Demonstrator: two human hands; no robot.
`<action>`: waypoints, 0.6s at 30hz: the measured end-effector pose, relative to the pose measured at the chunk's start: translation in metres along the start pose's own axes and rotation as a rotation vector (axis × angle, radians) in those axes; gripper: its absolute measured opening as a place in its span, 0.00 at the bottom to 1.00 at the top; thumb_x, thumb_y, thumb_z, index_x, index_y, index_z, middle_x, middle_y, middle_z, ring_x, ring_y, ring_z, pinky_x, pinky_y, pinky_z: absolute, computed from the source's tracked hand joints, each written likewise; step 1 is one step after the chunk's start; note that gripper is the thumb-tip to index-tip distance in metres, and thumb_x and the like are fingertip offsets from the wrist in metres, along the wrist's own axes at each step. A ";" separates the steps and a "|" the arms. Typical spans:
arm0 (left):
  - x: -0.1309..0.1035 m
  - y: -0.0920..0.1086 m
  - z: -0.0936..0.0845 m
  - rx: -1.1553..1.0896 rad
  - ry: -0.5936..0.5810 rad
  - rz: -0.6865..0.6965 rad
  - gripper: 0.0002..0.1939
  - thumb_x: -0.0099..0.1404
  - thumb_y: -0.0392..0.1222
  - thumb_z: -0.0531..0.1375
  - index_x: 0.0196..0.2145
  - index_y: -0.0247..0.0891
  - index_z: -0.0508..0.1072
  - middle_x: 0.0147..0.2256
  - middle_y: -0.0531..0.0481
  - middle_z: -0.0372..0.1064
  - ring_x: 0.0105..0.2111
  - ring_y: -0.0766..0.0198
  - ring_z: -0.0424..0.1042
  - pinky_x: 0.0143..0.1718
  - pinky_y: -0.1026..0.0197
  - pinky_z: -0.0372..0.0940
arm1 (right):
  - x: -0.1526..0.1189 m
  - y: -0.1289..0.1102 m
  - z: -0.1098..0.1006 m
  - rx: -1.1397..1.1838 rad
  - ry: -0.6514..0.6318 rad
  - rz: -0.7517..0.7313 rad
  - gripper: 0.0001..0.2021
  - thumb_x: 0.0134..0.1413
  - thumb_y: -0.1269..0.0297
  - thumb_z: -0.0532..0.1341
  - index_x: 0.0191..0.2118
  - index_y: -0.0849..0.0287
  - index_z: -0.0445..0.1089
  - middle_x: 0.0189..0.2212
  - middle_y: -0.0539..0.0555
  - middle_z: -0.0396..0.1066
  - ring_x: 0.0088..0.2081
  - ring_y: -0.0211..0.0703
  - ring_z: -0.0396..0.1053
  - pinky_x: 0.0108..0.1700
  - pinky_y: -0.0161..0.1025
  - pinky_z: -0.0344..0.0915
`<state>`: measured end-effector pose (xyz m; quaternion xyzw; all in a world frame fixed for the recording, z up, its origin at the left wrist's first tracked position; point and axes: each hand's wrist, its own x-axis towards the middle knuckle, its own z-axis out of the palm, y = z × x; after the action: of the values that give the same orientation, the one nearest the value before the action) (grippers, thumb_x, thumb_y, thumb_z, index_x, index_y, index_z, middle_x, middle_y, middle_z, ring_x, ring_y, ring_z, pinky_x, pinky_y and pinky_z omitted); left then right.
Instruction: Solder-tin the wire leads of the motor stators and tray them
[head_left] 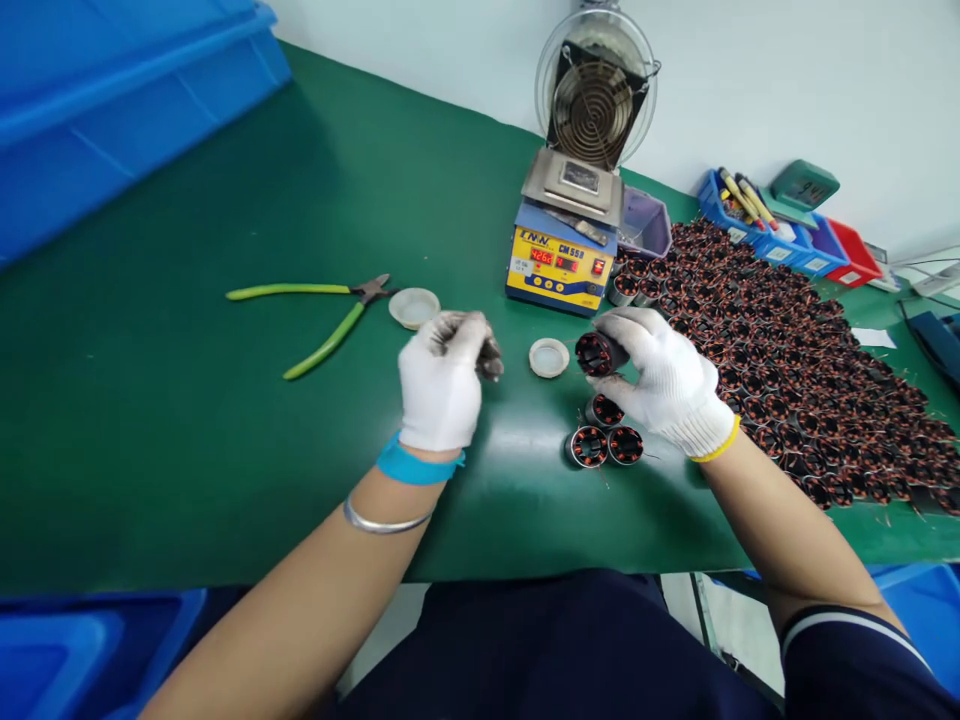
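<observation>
The right hand (pixel 664 378) pinches a round black part (pixel 602 354) near three standing parts (pixel 589 447), likely so its hollow end faces the left hand (pixel 441 388), whose fingers curl together.

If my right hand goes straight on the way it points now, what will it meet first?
Probably the small whitish dish, just beyond the dark cylindrical part in the right hand; height is unclear, so it may pass above.
</observation>
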<state>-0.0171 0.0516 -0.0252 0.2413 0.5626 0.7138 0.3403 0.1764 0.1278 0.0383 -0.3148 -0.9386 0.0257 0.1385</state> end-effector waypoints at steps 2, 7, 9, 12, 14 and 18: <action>0.009 -0.009 -0.002 0.083 0.014 0.021 0.08 0.58 0.47 0.61 0.32 0.40 0.68 0.28 0.51 0.71 0.27 0.63 0.72 0.28 0.61 0.68 | 0.008 0.004 0.000 -0.098 -0.068 -0.014 0.25 0.52 0.63 0.64 0.56 0.61 0.67 0.54 0.62 0.70 0.50 0.57 0.71 0.51 0.53 0.69; 0.005 -0.032 0.008 0.832 -0.363 0.250 0.49 0.44 0.39 0.68 0.63 0.28 0.58 0.62 0.29 0.61 0.61 0.39 0.62 0.60 0.43 0.60 | 0.036 0.002 0.004 -0.393 -0.282 -0.077 0.20 0.52 0.61 0.65 0.49 0.65 0.68 0.46 0.65 0.72 0.50 0.61 0.69 0.60 0.60 0.59; 0.002 -0.038 0.014 1.043 -0.428 0.317 0.56 0.44 0.42 0.70 0.66 0.24 0.52 0.63 0.26 0.59 0.63 0.36 0.58 0.62 0.41 0.57 | 0.045 -0.002 0.006 -0.418 -0.387 0.013 0.18 0.54 0.61 0.64 0.49 0.62 0.67 0.44 0.63 0.73 0.46 0.58 0.72 0.50 0.53 0.68; 0.003 -0.046 0.019 1.134 -0.391 0.330 0.53 0.51 0.45 0.68 0.67 0.24 0.50 0.57 0.30 0.67 0.58 0.41 0.66 0.59 0.46 0.61 | 0.054 -0.006 0.009 -0.412 -0.509 0.112 0.19 0.52 0.58 0.63 0.49 0.57 0.65 0.44 0.59 0.72 0.38 0.55 0.75 0.35 0.46 0.70; 0.006 -0.048 0.020 1.142 -0.363 0.332 0.48 0.55 0.43 0.65 0.68 0.27 0.51 0.53 0.35 0.72 0.53 0.45 0.71 0.55 0.49 0.64 | 0.058 -0.006 0.010 -0.405 -0.540 0.094 0.19 0.50 0.58 0.63 0.48 0.55 0.66 0.46 0.58 0.72 0.38 0.55 0.75 0.33 0.44 0.69; 0.008 -0.048 0.020 1.190 -0.361 0.366 0.44 0.59 0.42 0.62 0.68 0.28 0.50 0.46 0.37 0.76 0.46 0.47 0.76 0.47 0.51 0.67 | 0.064 -0.001 0.011 -0.381 -0.575 0.071 0.17 0.48 0.56 0.62 0.44 0.53 0.68 0.44 0.56 0.72 0.39 0.55 0.75 0.32 0.43 0.68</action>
<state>0.0026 0.0765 -0.0671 0.5969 0.7456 0.2749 0.1105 0.1243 0.1655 0.0433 -0.3472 -0.9157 -0.0577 -0.1939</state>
